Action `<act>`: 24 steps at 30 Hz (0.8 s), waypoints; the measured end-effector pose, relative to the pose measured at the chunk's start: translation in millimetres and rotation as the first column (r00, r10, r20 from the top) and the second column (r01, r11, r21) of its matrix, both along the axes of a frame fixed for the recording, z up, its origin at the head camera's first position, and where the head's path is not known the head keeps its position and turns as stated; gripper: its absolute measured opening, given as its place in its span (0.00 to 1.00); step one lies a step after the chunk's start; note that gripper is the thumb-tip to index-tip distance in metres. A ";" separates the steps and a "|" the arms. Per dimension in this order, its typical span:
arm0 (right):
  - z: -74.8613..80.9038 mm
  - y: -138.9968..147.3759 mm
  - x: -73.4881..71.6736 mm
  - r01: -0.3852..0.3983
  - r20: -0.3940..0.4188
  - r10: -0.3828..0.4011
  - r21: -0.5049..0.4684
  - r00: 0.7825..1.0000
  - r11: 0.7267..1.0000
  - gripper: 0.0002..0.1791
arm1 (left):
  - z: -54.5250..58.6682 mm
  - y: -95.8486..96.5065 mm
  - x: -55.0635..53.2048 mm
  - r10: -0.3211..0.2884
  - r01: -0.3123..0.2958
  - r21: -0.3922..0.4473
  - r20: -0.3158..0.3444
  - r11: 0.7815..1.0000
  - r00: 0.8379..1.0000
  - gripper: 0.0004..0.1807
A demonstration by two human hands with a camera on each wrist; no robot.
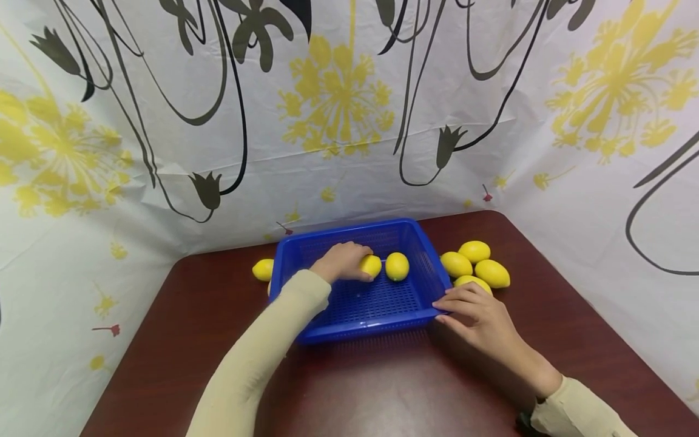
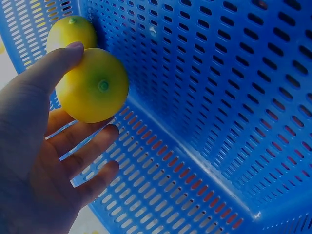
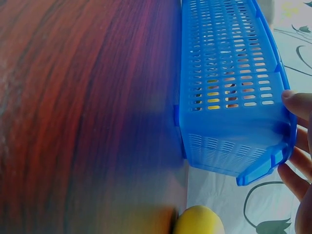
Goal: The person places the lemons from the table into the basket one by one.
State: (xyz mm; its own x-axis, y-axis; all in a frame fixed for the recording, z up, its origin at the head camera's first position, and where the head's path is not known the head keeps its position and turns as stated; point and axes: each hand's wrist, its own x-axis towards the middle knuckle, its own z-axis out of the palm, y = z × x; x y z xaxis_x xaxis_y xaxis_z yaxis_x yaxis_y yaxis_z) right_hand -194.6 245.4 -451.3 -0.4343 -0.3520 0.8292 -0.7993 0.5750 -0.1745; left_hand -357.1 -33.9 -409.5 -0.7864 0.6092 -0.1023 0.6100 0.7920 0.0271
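A blue plastic basket (image 1: 357, 325) with slotted walls stands on the table. Inside it, my left hand (image 1: 341, 262) holds a lemon (image 1: 371, 266), thumb on one side and fingers under it in the left wrist view. A second lemon (image 1: 397, 267) lies in the basket just to the right of the held one; the left wrist view shows this other lemon (image 2: 70, 30) partly behind it. At the front right corner, my right hand (image 1: 480, 312) pinches the basket's rim between thumb and fingers. In the right wrist view the fingertips (image 3: 290, 95) lie on that rim.
Several lemons (image 1: 493, 274) sit together on the table right of the basket, one partly behind my right hand. Left of the basket lies another lemon (image 1: 263, 269), with a bit of yellow below it mostly hidden. The dark red-brown table (image 1: 360, 388) meets a patterned cloth backdrop (image 1: 338, 182).
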 end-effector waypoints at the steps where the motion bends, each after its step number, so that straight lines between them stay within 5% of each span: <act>1: 0.0 0.1 0.1 0.000 0.002 0.000 0.001 1.000 1.000 0.14 | -0.5 0.1 -0.2 0.002 -0.002 -0.001 0.001 1.000 1.000 0.36; 24: 0.6 -0.5 -0.6 -0.012 0.004 0.012 -0.007 1.000 1.000 0.16 | -11.1 2.8 -1.2 0.020 -0.020 -0.011 0.004 1.000 1.000 0.36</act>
State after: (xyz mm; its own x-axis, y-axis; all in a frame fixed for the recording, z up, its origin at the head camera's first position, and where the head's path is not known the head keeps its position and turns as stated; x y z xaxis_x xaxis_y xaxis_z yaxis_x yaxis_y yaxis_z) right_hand -195.3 244.9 -450.7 -0.4332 -0.3516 0.8299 -0.8053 0.5645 -0.1812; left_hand -358.3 -31.1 -420.6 -0.7979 0.5923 -0.1119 0.5941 0.8042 0.0206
